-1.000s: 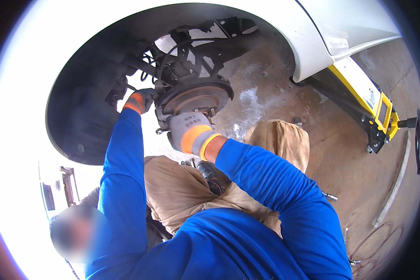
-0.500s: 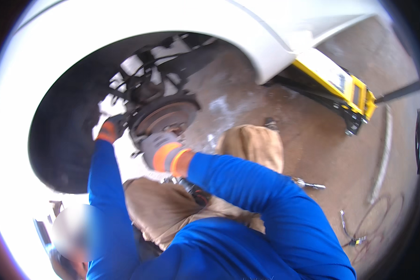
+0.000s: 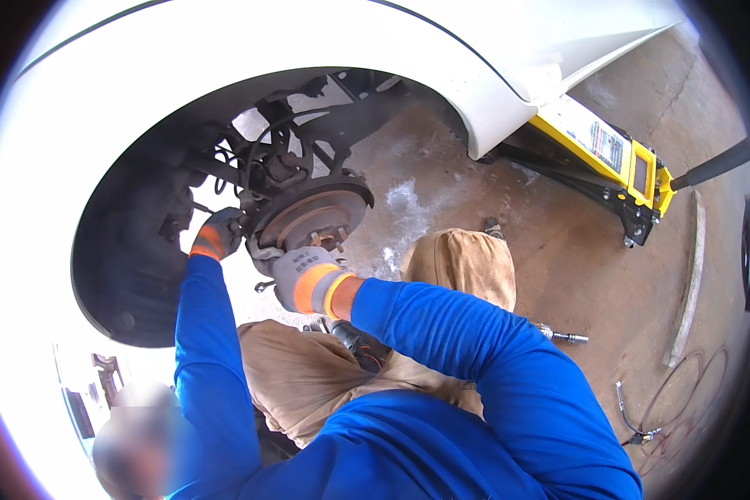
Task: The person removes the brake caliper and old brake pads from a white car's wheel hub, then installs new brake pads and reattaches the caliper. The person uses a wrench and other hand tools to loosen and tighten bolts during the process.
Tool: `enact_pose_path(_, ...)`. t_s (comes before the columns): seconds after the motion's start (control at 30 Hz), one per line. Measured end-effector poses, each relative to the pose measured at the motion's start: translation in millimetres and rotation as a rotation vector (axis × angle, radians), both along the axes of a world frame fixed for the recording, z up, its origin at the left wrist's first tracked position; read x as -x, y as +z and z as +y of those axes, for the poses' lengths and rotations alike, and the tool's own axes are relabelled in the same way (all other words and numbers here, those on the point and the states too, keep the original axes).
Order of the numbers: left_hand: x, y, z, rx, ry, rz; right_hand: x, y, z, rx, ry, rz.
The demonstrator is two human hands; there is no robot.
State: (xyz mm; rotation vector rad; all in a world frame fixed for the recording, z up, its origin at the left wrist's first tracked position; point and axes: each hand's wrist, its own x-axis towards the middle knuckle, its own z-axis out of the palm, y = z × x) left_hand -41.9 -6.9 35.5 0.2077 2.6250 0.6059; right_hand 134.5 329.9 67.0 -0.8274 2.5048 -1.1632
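Observation:
A brown-worn brake disc (image 3: 308, 218) with wheel studs sits on the hub in the open wheel arch (image 3: 125, 250) of a white car. My gloved left hand (image 3: 217, 232) is closed behind the disc's left edge, its fingertips partly hidden. By its top a thin dark rod (image 3: 200, 207) sticks out. My gloved right hand (image 3: 302, 273) curls at the disc's near lower edge; what its fingers grip is hidden. A small dark ring-ended piece (image 3: 264, 286) shows just left of it. Behind the disc are a coiled cable (image 3: 222, 167) and dark suspension parts (image 3: 279, 171).
A yellow and black floor jack (image 3: 612, 171) stands under the car at right. An air tool (image 3: 562, 335) lies by my knee. Farther right are a pale strip (image 3: 686, 292) and a thin hose (image 3: 692, 392). Another person's blurred head (image 3: 142, 442) is at lower left.
The view has shifted slightly, so the whole scene sits a little right and lower. Both hands stay at the brake disc, with the left one now showing more clearly.

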Motion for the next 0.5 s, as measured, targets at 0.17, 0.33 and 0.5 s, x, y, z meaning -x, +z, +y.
enact_pose_path(0.17,-9.6,6.5,6.6,0.321,-0.321,0.364,1.0,-3.2,-6.0,-0.032,-0.001,0.021)
enact_pose_path(0.33,-6.0,10.7,12.6,0.662,-0.436,0.610,3.4,-27.2,-24.1,0.083,-0.188,0.188)
enact_pose_path(0.5,6.7,-6.8,-17.6,0.397,-0.433,0.440,2.2,-35.2,-41.4,0.072,-0.153,0.222)
